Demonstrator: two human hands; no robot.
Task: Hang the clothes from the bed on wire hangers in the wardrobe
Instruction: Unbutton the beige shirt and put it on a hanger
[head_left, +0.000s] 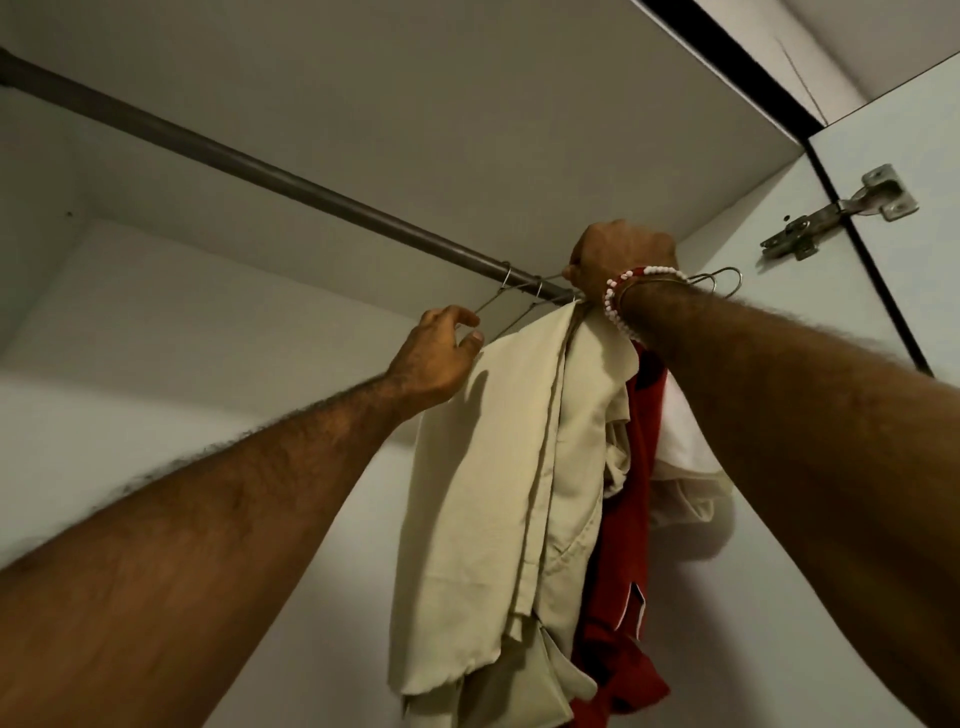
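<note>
I look up into the wardrobe. A dark metal rail (270, 174) runs from upper left to the right. A cream garment (488, 519) hangs from a wire hanger at the rail's right end, with a red garment (631, 545) and a white one (685, 441) behind it. My right hand (621, 254) is closed around the hanger's top at the rail. My left hand (441, 353) pinches the thin arm of a bare wire hanger (498, 299) beside the cream garment's shoulder. More wire hooks (722, 280) show behind my right wrist.
The wardrobe's top panel (467, 104) sits close above the rail. The open door (909, 291) with a metal hinge (836, 213) stands at the right. The rail's left stretch carries nothing. White back and side walls enclose the space.
</note>
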